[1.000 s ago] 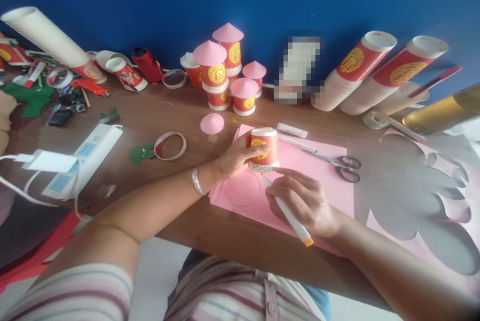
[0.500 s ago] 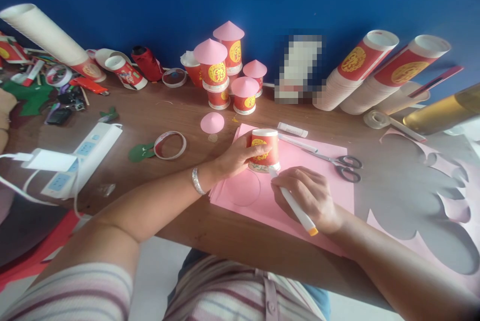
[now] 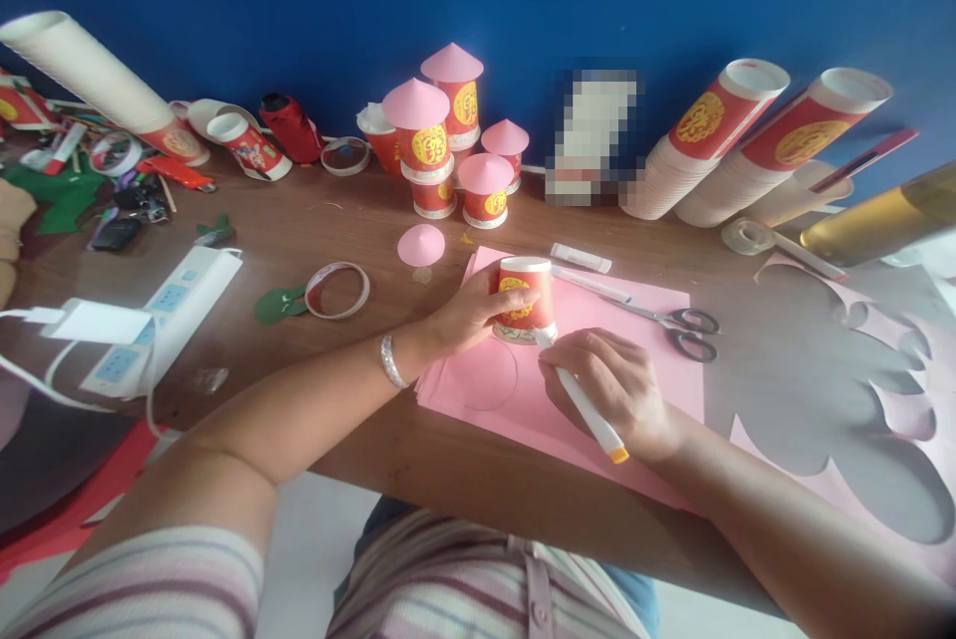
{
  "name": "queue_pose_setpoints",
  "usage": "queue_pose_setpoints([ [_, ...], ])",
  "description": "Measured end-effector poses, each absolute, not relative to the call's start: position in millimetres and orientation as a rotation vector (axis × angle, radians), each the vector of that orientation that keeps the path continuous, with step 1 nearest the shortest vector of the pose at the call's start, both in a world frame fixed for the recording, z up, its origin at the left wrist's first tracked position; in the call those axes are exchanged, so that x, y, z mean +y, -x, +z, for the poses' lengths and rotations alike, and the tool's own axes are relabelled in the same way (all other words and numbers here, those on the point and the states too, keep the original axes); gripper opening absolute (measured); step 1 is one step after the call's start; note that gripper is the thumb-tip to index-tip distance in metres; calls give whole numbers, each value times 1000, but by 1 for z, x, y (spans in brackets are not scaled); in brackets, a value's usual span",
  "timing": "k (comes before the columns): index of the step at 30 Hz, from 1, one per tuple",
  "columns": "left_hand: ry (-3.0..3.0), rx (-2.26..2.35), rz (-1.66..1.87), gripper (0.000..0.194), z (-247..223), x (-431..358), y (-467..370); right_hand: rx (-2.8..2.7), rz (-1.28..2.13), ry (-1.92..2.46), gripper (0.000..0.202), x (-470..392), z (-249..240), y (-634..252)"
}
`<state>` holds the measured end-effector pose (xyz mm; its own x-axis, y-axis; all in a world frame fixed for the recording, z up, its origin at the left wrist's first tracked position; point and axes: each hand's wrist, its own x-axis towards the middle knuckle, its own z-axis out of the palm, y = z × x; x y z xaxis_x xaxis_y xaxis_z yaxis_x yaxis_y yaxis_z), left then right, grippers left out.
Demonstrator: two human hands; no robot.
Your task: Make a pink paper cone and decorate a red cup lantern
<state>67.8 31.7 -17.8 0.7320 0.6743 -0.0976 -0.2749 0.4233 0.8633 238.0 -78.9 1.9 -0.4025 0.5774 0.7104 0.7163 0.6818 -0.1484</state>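
My left hand (image 3: 469,309) is wrapped round a red paper cup (image 3: 535,289) with a gold emblem and a white band of drawn lines near its base. In my right hand (image 3: 608,385) is a white marker (image 3: 589,410) with an orange end, its tip at the lower edge of the cup. Beneath both hands lies a stack of pink paper (image 3: 627,430) with a circle outlined on it. Scissors (image 3: 691,332), a slim white pen (image 3: 590,283) and a small white tube (image 3: 581,257) rest at the paper's far side.
Behind stand red cups with pink cone roofs (image 3: 415,106) and a loose pink cone (image 3: 420,245). Leaning cup stacks (image 3: 728,111) are at the back right. A power strip (image 3: 168,316) and a paper ring (image 3: 338,291) lie left; pink offcuts (image 3: 903,410) lie right.
Both hands keep nearly the same pose, with the marker tip still at the cup's base. The whole view has shifted very slightly.
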Motion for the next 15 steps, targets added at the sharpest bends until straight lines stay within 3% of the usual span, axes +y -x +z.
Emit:
queue_pose_setpoints([
  [15, -953, 474, 627, 40, -20, 32, -68, -2137, -215, 967, 19, -81, 3, -237],
])
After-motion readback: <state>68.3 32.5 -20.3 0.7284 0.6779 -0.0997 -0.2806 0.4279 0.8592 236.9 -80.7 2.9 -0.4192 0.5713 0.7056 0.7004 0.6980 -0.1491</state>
